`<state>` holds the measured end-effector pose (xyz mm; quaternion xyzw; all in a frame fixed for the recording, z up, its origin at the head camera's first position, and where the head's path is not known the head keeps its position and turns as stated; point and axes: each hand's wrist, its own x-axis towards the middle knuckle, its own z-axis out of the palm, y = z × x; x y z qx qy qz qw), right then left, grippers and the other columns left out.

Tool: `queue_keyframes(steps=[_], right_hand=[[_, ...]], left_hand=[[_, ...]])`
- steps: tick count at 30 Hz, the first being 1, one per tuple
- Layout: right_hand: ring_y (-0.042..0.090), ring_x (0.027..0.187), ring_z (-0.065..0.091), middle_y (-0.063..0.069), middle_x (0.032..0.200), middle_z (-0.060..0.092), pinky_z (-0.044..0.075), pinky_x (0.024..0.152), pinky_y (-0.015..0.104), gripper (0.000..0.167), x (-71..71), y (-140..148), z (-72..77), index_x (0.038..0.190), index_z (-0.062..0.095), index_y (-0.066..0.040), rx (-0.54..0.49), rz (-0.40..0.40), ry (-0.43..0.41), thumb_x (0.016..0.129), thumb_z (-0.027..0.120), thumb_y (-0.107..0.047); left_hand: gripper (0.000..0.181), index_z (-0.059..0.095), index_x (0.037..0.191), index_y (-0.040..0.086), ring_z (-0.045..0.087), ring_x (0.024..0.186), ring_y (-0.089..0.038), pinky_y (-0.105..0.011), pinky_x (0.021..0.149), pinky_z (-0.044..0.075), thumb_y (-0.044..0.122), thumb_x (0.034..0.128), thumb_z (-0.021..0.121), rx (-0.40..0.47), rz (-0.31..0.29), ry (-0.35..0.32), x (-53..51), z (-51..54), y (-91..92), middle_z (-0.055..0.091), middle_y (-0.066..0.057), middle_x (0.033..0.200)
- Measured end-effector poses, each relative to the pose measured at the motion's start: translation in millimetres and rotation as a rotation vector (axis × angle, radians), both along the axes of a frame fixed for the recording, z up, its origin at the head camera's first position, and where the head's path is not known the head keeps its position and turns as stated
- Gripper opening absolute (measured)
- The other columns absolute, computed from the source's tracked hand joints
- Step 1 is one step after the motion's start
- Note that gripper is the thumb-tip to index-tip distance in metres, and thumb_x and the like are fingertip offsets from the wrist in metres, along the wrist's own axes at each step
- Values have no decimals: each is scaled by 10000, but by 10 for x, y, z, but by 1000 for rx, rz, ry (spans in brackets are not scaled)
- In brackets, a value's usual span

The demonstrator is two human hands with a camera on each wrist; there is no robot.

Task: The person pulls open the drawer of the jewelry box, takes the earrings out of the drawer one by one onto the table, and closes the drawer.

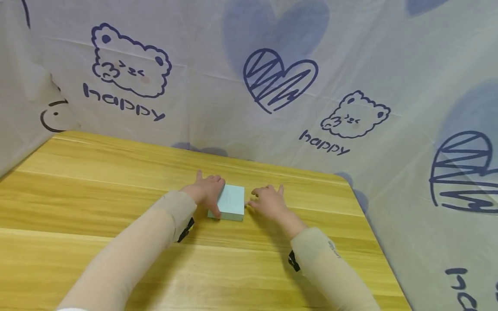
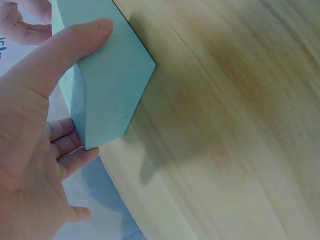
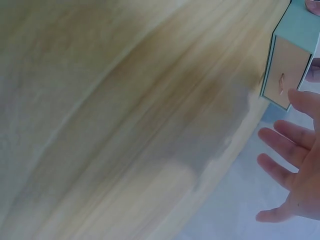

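Left sleeve point(image 1: 128, 250) and right sleeve point(image 1: 342, 276) are plain pale beige and pretty snug, each ending in a slightly greyer cuff, left cuff point(image 1: 180, 209) and right cuff point(image 1: 311, 246). Tiny dark lettering point(image 1: 333, 249) sits by the right one's edge. There's a chunky black bit poking out at the left wrist point(image 1: 186, 230), and a matching black piece point(image 1: 294, 261) on the right.

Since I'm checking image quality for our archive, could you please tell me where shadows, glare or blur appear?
Head: soft shadows on the table beside the left sleeve and right sleeve, no strong glare; left wrist: a soft-edged shadow beside the box; right wrist: a broad shadow, the table soft and hazy, yet the small handle is readable.
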<state>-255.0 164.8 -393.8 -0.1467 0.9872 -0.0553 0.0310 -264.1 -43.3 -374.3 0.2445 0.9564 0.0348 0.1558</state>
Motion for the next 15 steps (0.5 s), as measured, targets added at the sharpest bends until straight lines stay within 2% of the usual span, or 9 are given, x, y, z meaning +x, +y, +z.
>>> queue_keyframes(steps=[6,15], right_hand=[[290,1160,519,22,1120,684,116,1074,697,399,-8,-41,-9,1178,643,-138,-2,4,-33,889,602,-410],[318,1159,531,3,1097,696,121,1063,710,233,-28,-105,-60,1071,703,-159,-20,39,-57,925,578,-290]], left_hand=[[1016,320,1416,12,314,1370,-346,-677,1099,51,501,659,788,4,7,0,1,-5,-8,330,-176,1479],[1019,313,1418,17,309,1374,-339,-670,1104,35,499,656,788,4,15,-11,7,-20,3,325,-173,1482]])
